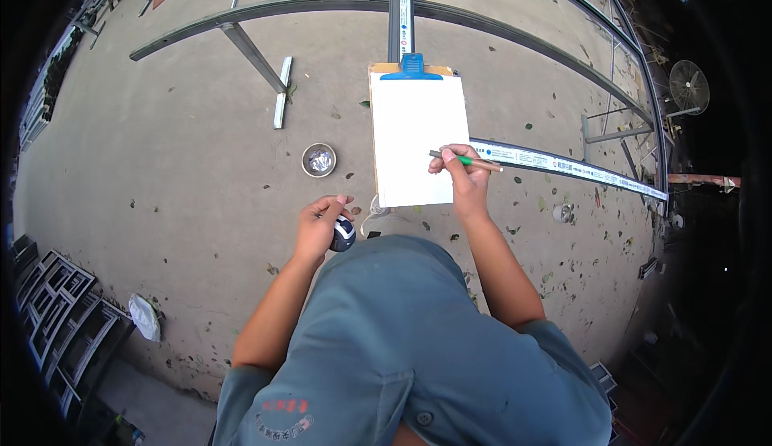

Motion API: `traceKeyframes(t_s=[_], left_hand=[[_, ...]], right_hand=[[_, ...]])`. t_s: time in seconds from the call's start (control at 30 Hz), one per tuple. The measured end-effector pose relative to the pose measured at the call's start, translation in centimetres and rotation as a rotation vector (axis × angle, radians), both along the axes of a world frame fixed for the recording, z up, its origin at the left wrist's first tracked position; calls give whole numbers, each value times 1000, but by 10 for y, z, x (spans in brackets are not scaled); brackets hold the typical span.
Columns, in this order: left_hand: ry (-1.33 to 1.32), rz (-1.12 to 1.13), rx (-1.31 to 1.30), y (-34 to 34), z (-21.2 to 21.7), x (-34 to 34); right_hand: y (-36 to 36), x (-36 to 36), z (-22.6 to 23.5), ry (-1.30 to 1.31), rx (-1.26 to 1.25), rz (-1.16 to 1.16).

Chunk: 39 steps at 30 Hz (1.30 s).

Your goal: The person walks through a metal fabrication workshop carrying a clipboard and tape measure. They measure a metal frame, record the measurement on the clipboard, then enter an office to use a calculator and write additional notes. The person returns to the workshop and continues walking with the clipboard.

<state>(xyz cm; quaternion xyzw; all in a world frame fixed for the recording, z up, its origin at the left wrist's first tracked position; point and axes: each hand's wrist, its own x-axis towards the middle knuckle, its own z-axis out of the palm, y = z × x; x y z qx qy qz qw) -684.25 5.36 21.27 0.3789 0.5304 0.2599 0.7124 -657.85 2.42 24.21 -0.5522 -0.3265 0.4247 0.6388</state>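
My right hand (464, 174) holds a pencil (473, 161) with a green grip over the lower right edge of a white sheet on a clipboard (416, 132) with a blue clip. The clipboard lies on the concrete ground in front of me. My left hand (318, 226) is closed around a small round dark and white tape measure (343, 234), low and to the left of the clipboard.
A long metal frame (338, 4) curves across the ground behind the clipboard. A labelled metal bar (563, 164) runs right from my right hand. A small round tin (319, 160) sits left of the clipboard. Stacked frames (56, 317) lie at lower left, a fan (689, 86) at far right.
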Motion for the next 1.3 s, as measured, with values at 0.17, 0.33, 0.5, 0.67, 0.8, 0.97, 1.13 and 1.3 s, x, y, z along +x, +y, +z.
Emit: traceKeyframes(t_s=[0.17, 0.33, 0.5, 0.67, 0.8, 0.97, 1.13, 1.3], left_hand=[[166, -32, 24, 30, -17, 30], [246, -71, 42, 43, -32, 56], [268, -159, 2, 49, -39, 70], [260, -238, -31, 54, -46, 69], [234, -257, -11, 56, -53, 67], [185, -258, -13, 57, -60, 67], [178, -255, 28, 56, -61, 66], [222, -293, 14, 57, -58, 65]], right_hand=[[49, 42, -21, -133, -16, 7], [108, 60, -55, -106, -22, 85], [143, 65, -73, -326, -45, 151], [154, 61, -75, -497, -145, 153], [154, 60, -71, -580, -131, 161], [153, 59, -74, -602, -102, 171], [150, 54, -81, -701, 56, 112], [137, 21, -77, -1227, 139, -44]])
